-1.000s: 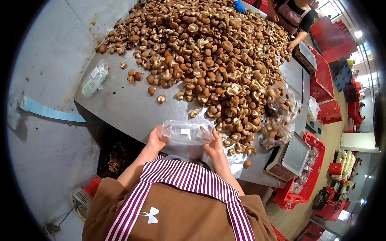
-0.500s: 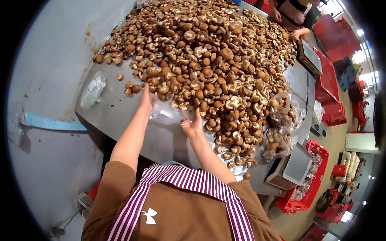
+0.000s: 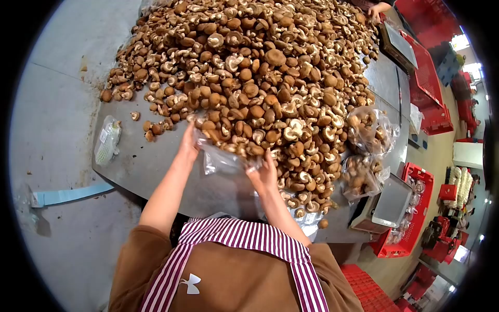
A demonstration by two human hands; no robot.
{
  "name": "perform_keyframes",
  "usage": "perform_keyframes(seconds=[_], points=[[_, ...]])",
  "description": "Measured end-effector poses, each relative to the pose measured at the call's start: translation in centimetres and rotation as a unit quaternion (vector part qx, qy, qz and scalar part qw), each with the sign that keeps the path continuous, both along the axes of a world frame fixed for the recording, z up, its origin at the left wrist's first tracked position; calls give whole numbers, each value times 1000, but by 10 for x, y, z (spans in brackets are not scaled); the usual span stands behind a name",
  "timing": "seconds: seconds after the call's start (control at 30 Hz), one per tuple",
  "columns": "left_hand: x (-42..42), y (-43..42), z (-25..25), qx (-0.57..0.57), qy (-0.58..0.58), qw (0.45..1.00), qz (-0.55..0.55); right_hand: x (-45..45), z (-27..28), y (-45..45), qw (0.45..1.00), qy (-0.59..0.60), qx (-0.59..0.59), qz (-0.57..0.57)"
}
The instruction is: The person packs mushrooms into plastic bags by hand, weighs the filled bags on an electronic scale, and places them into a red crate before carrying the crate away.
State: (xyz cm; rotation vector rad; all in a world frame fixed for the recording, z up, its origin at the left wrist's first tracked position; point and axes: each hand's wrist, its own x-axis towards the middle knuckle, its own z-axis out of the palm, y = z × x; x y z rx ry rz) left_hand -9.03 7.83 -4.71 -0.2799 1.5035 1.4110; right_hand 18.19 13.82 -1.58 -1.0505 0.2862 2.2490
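A large heap of shiitake mushrooms (image 3: 249,91) covers the metal table (image 3: 143,169). At its near edge a clear plastic bag (image 3: 223,160) is stretched between my two hands, its mouth against the mushrooms. My left hand (image 3: 190,141) grips the bag's left side, fingers closed on the film. On the other side, my right hand (image 3: 264,174) has its thumb and fingers closed on the bag's right edge, close to the mushrooms. Whether mushrooms lie inside the bag mouth is hard to tell.
Two filled mushroom bags (image 3: 361,177) rest right of the heap, beside a scale (image 3: 387,205). A red crate (image 3: 416,208) holds more bags. Packed netting (image 3: 107,140) lies at the table's left edge. Another person's hand (image 3: 375,13) is at the far right.
The camera view has shifted. Both hands and the bag have moved slightly rightward along the heap's edge. My right hand's fingers, more spread before, now close on the bag.
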Motion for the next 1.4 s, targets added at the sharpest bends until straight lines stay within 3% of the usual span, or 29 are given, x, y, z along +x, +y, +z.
perform_keyframes(seconds=[0.13,0.17,0.23,0.3,0.37,0.43,0.5,0.57,0.6,0.63,0.73,0.83,0.9,1.0,1.1,1.13,1.17,1.23,1.4], points=[[-7,33,13,66,7,998,1,-21,12,16,998,4,58,36],[-2,38,20,71,6,995,-64,-14,21,14,997,-14,64,29],[38,41,53,-27,173,971,-162,15,23,11,996,-37,80,-4],[54,32,45,1,128,961,-245,46,22,15,994,32,102,25],[57,20,55,40,80,955,-284,49,25,10,990,-10,133,39],[38,18,37,28,48,983,-173,31,31,12,981,-126,126,72],[22,24,25,25,38,986,-162,11,30,17,968,-157,155,122],[24,40,26,25,115,981,-154,-1,21,24,939,-168,207,218],[31,49,35,4,167,969,-183,-13,50,24,932,-217,221,187],[36,52,45,6,167,969,-184,-7,42,26,932,-218,223,186],[37,49,56,-3,153,927,-343,26,31,30,950,-190,187,162],[37,41,58,3,113,954,-276,29,47,28,947,-204,204,138],[37,47,49,34,95,951,-293,20,28,34,924,-259,222,174],[46,58,52,17,167,938,-304,6,40,52,920,-225,218,235],[29,60,42,71,20,915,-396,-5,33,69,918,-180,216,280],[34,57,27,58,107,923,-365,-4,32,75,909,-179,218,308],[35,52,14,58,105,923,-366,-2,31,79,899,-177,219,335],[42,47,27,45,19,956,-289,2,42,85,882,-177,217,379],[53,23,47,95,-78,957,-265,9,22,78,808,-236,311,441]])
